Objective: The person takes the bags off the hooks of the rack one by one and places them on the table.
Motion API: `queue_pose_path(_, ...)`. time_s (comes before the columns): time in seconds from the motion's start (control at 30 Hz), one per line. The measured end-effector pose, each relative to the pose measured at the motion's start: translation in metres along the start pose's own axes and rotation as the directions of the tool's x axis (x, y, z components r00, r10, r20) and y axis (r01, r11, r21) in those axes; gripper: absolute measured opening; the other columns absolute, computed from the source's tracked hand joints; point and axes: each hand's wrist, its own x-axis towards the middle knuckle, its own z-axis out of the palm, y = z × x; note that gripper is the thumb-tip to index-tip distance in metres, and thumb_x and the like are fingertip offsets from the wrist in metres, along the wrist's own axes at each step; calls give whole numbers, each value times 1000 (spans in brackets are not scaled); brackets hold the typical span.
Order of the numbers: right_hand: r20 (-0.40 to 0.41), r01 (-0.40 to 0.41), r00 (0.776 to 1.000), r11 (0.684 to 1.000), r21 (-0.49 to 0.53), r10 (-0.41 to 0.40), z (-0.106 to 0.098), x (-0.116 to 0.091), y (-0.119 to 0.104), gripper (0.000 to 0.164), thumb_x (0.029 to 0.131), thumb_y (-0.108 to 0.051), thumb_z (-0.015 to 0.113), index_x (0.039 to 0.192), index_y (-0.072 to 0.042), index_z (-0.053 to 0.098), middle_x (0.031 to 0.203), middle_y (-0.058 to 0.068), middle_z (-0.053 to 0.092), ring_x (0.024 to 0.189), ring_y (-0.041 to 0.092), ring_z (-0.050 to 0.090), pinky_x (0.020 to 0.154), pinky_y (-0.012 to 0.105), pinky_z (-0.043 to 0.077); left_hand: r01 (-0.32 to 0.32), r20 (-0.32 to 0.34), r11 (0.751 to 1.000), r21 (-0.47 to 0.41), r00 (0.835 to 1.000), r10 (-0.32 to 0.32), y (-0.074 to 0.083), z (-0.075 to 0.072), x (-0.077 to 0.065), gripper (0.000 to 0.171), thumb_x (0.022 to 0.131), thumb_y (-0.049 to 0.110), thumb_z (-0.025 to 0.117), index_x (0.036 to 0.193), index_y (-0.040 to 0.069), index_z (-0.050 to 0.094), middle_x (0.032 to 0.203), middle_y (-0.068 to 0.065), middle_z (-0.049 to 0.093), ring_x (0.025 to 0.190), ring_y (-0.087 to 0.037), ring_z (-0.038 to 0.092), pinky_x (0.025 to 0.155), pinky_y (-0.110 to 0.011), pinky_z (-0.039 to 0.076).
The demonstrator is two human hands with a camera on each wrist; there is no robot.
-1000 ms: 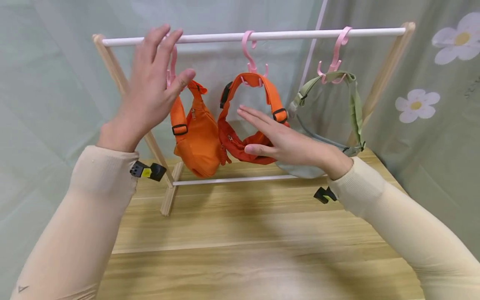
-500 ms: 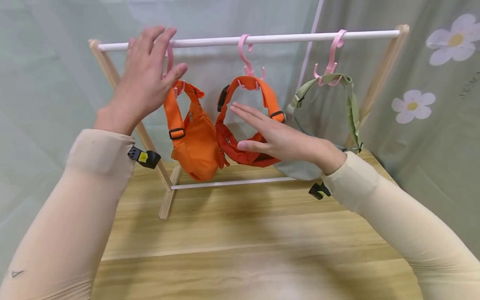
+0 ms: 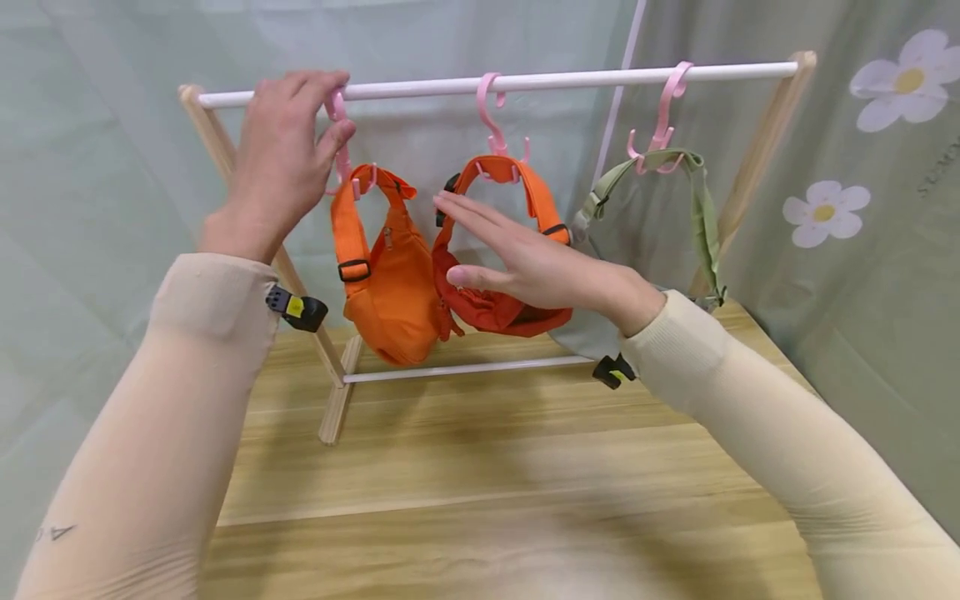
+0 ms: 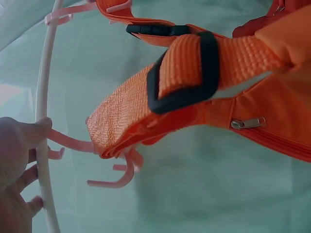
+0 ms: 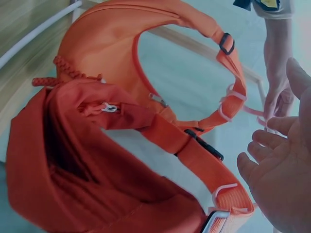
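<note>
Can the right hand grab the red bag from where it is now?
Probably yes. The right hand holds nothing and is right in front of the red bag, and I see nothing between them blocking the way.

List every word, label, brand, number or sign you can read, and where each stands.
Nothing reads clearly.
Lettering on curtain, right edge: cut off and too blurred.
Mark on left sleeve: perhaps "A", unsure.
Yellow labels on black wrist devices: too small.
Orange bag, red bag, green bag: no readable text.
</note>
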Motion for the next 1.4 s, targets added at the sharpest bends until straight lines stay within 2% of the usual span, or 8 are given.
queue_pose_path(0.1,0,-15,1000,1000,-9,15,0,8,-2,81,106,-47,57,169,-28,9,174,-8,9,157,8,15,126,40,23,18,-21,1000,-16,1000,-18,-1,1,1,53,108,26,56,159,14,45,158,-9,49,144,-34,41,124,-44,26)
queue_pose_path(0.33,-29,-58,998,998,-17,57,-3,42,-8,82,106,-48,56,169,-21,12,173,-1,14,157,11,18,126,32,20,22,-22,998,-57,999,-24,-6,-3,4,52,106,24,59,157,16,49,155,-7,53,145,-31,43,126,-41,22)
queue_pose_path(0.6,-61,-196,979,979,-49,193,-3,94,-13,76,108,-37,56,168,-18,13,172,-1,18,153,10,25,122,20,20,23,7,996,-85,1000,-23,-13,-4,4,54,106,24,59,159,19,46,157,-6,51,147,-28,40,128,-40,14)
queue_pose_path(0.67,-68,-218,975,973,-70,213,-1,106,-12,75,108,-34,55,168,-15,15,172,0,21,156,10,20,123,20,17,33,12,995,-94,999,-32,-13,-4,4,53,107,24,59,158,20,47,157,-5,51,147,-27,39,127,-39,15)
queue_pose_path(0.83,-67,-256,966,962,-100,250,4,132,-7,65,109,-20,53,165,-8,22,169,3,30,152,12,31,122,18,21,75,46,989,-130,996,-70,-12,-4,4,52,107,24,57,158,23,46,157,-2,50,147,-24,36,126,-36,17)
queue_pose_path(1.17,-96,-352,934,931,-93,344,8,149,3,47,110,-10,46,156,-6,43,151,6,53,131,17,51,115,22,37,89,69,984,-153,994,-80,-8,-1,8,51,108,25,55,158,23,45,156,0,51,146,-20,35,126,-32,15)
queue_pose_path(1.3,-164,-343,931,936,-81,326,6,155,-1,38,109,-6,43,143,-4,60,136,8,64,117,19,56,101,23,47,106,65,981,-160,993,-97,-10,-3,5,51,108,26,56,158,22,45,156,-1,51,147,-20,34,126,-33,14)
queue_pose_path(1.4,-212,-350,919,936,-42,334,3,157,-7,37,108,-5,42,141,-5,60,129,9,65,107,19,56,92,22,48,100,57,983,-156,994,-92,-12,-5,3,52,108,27,57,158,21,45,155,-2,52,146,-22,36,126,-34,13)
